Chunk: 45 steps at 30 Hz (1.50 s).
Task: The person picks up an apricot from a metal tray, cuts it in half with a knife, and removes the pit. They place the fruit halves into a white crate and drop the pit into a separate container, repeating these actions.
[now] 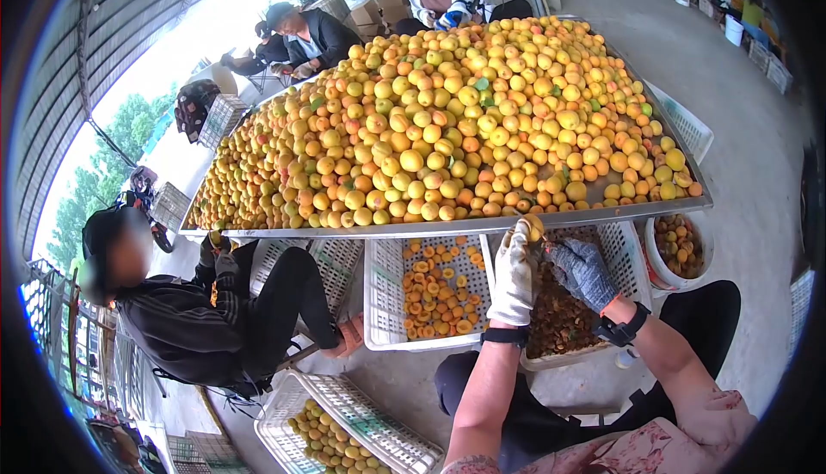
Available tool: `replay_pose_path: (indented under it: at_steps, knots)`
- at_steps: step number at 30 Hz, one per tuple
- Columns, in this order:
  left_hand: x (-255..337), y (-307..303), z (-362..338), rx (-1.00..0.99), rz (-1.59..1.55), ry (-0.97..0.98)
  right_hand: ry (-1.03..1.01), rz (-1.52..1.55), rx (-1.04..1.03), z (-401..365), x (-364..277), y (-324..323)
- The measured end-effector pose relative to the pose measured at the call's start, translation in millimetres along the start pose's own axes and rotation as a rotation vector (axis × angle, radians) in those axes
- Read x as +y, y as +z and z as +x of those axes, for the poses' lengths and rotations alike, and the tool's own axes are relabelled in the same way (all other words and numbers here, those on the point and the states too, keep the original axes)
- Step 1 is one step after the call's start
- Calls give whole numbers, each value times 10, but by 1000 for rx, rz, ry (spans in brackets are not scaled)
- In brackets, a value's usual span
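My left hand (514, 276), in a white glove, holds a yellow-orange apricot (533, 228) at its fingertips, just below the front edge of the metal table (413, 230). Close on its right is my right hand (581, 272) in a grey glove, its fingers drawn together near the fruit; what they grip is too small to make out. Beneath both hands stands a crate of brown pits (559, 323). To the left, a white crate (385, 336) holds halved apricots (440, 292) with orange flesh. Many whole apricots (413, 160) are heaped on the table.
A white bucket (701, 242) with fruit stands right of the pit crate. On the left sits a co-worker in black (185, 319); other people (323, 40) sit behind the table. Tilted white crates (370, 422) lie on the floor at the bottom, one with whole fruit.
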<state>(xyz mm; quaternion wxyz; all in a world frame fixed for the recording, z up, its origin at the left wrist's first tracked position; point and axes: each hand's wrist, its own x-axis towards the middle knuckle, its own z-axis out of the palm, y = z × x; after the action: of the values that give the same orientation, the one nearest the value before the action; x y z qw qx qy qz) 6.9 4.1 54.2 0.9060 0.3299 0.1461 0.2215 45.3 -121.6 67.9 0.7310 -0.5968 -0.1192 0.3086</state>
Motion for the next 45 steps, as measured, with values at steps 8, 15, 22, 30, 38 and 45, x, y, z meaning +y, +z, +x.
replay_pose_path:
  at_steps: [8, 15, 22, 30, 38, 45]
  knots:
    - [-88, 48, -29, -63, -186, -44, -987, -913, 92, 70, 271, -12]
    - [82, -30, -15, -84, 147, 61, -119, -124, 25, -50, 37, -13]
    - [323, 173, -143, -141, 179, 114, -301, -313, 10, -100, -80, 27]
    - [169, 82, -135, -107, 13, 37, -592, -480, 88, -78, 62, 129]
    - [81, 69, -79, -145, 104, 191, -456, -564, 84, -81, -7, 115]
    - [116, 87, -59, -3, -158, 77, -715, -745, 112, -90, 190, 66]
